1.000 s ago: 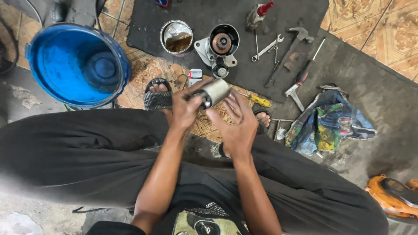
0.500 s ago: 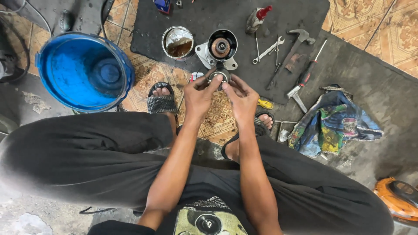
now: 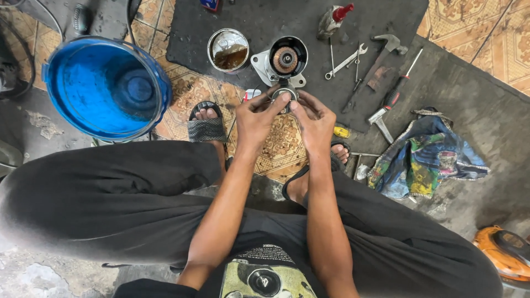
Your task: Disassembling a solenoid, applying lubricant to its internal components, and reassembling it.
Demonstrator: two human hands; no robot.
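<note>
Head view: we see both hands pinching a small round metal part (image 3: 285,95) just below the motor housing (image 3: 284,59). Left hand (image 3: 256,118) & right hand (image 3: 314,118) w/ fingers curled, tips pressed on its rim. Wrench (image 3: 345,62) lies right of housing.

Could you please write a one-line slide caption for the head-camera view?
Both hands, left hand and right hand, grip a small round metal part above a dark mat strewn with tools.
</note>
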